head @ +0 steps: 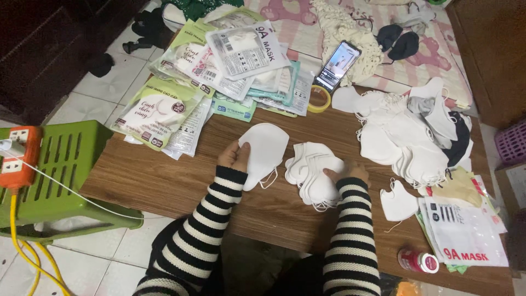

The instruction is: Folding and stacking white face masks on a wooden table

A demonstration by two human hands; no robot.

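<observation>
My left hand (234,157) grips one white folded face mask (263,148), lifted slightly over the wooden table (164,175). My right hand (346,173) rests on a small stack of white masks (313,172) in the middle of the table, fingers pressed into it. Both arms wear black-and-white striped sleeves. A large loose heap of white masks (405,140), with a few black and grey ones, lies to the right. A single white mask (398,203) lies alone near my right forearm.
Printed mask pouches (219,66) are piled at the table's far left, more pouches (466,235) at the right front. A phone (337,66), a yellow tape roll (320,100), a small red-lidded jar (418,261), a green plastic stool (66,164) with an orange power strip (19,156).
</observation>
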